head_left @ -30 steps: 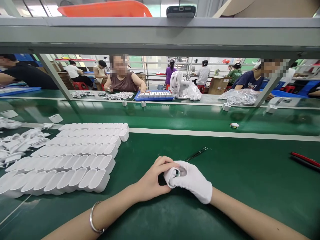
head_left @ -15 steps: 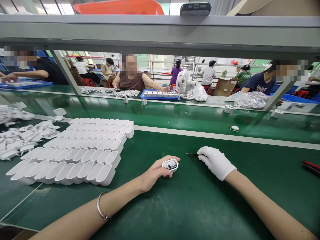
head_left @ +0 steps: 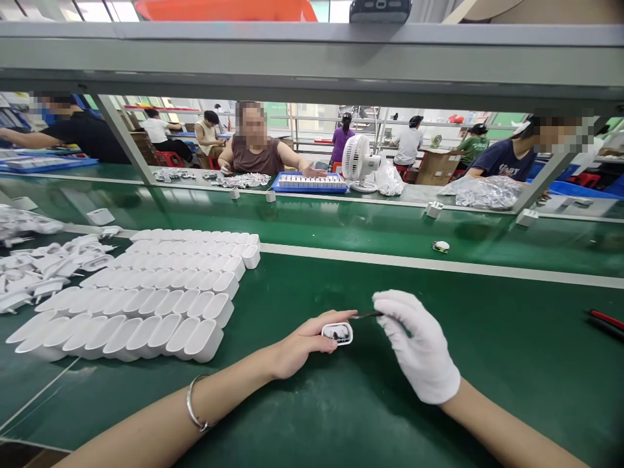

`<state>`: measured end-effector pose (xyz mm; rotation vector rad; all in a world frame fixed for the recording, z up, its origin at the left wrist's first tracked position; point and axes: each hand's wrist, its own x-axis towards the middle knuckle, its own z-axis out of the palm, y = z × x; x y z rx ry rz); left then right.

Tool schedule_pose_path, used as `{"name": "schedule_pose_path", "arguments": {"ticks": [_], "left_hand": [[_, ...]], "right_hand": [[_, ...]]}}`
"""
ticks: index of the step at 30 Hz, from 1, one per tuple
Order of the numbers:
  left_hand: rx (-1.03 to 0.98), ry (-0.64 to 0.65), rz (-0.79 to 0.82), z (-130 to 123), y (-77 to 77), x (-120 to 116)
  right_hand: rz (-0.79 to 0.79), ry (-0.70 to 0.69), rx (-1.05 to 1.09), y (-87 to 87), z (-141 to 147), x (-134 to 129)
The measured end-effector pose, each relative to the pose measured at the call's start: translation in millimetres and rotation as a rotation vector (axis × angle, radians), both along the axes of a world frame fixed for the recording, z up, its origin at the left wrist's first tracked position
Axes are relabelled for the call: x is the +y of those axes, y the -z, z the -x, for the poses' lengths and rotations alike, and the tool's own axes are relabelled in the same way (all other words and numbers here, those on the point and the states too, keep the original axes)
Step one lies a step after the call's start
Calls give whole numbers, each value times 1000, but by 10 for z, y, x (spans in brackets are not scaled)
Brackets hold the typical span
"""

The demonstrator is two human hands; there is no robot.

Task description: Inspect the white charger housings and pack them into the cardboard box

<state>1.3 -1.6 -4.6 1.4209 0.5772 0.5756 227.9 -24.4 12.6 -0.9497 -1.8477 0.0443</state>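
Note:
My left hand (head_left: 307,341), bare, grips a small white oval housing (head_left: 337,333) between thumb and fingers; dark and metallic parts show inside its open top. A white glove covers my right hand (head_left: 416,341), which pinches a thin dark tool (head_left: 366,315). The tool's tip is close to my left index fingertip, just above the housing; whether they touch I cannot tell. Left of my hands, rows of white oval housings (head_left: 168,331) stand on the green table (head_left: 312,416).
A pile of white plug parts (head_left: 49,266) lies far left. A small board piece (head_left: 441,246) sits on the strip beyond the white line. Red and black tools (head_left: 606,322) lie at the right edge. Across the bench are a fan (head_left: 358,159), a blue tray (head_left: 311,182) and people seated.
My right hand has come nearer and turned, bringing the tool's tip to the housing. The left hand's housing has shifted slightly right and down. The whole view has shifted a little.

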Motion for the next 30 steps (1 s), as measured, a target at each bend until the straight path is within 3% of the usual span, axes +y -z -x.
{"name": "schedule_pose_path", "arguments": {"ticks": [3,6,10,16,22,30], "left_hand": [[-29,19,15,-3,17,-7],[-48,26,26,-14,29,-17],[-61,7,80,-35,-5,-44],[12,-11,117,-34,-85,-84],[56,-12,90,-37,-99,-94],[53,10,64,-25,-65,-86]], "right_hand": [[380,-25,393,2,-25,24],[702,-187,788,-33,41,31],[929,-306,1113,-71,193,-20],[952,-259,1160,22,278,-100],[894,-334,1119,144,314,-129],[885,-244,1006,104,364,-136]]}}
